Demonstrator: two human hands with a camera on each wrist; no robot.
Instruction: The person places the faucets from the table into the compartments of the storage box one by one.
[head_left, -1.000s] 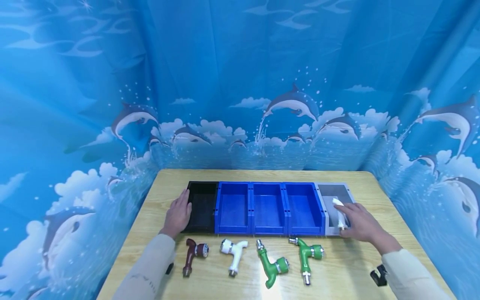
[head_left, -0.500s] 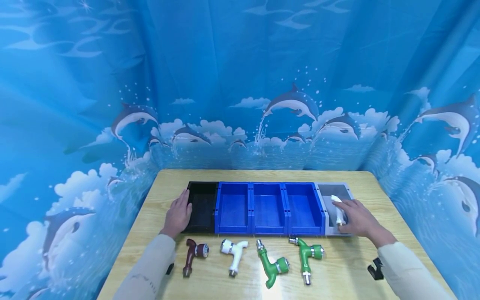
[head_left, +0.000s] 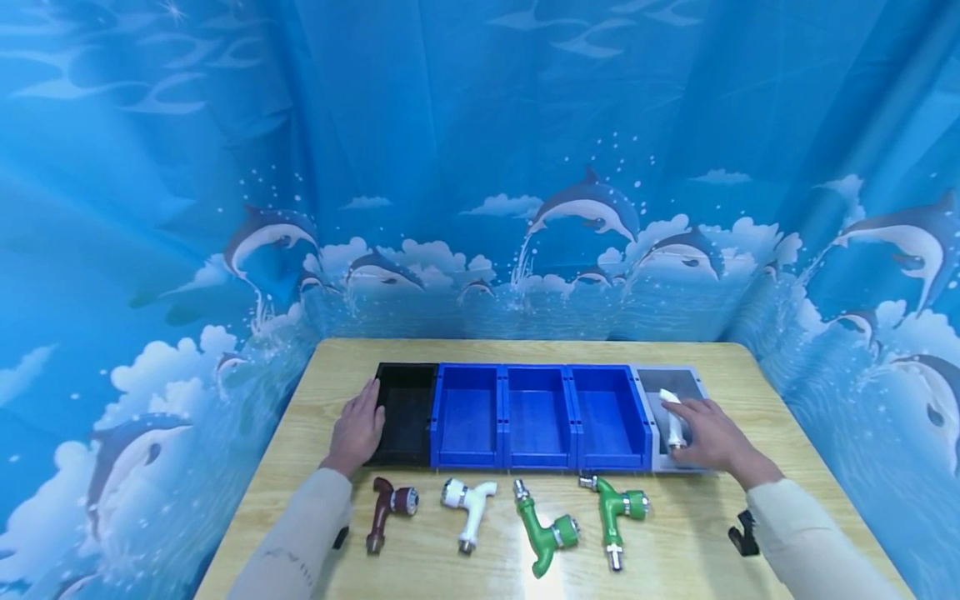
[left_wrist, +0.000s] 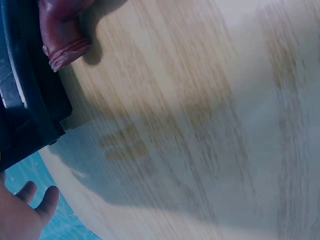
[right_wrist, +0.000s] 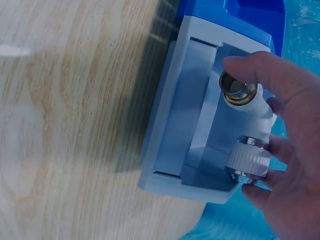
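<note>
In the head view my right hand (head_left: pixel 712 435) grips a white faucet (head_left: pixel 673 421) over the grey bin (head_left: pixel 660 462) at the right end of the row. The right wrist view shows the thumb at the faucet's threaded end, with the fingers round its body and ribbed knob (right_wrist: pixel 249 159). My left hand (head_left: pixel 357 427) rests against the outer left side of the black bin (head_left: pixel 405 454), its fingers straight. Only some of its fingers (left_wrist: pixel 47 202) show in the left wrist view, beside that bin's corner.
Three blue bins (head_left: pixel 536 461) stand between the black and grey ones. In front lie a dark red faucet (head_left: pixel 382 508), another white faucet (head_left: pixel 472 510) and two green faucets (head_left: pixel 534 527) on the wooden table (head_left: pixel 420 575). A dolphin-print curtain (head_left: pixel 480 167) surrounds the table.
My right hand has shifted slightly left with the white faucet, which stays over the grey bin. The left hand has not moved.
</note>
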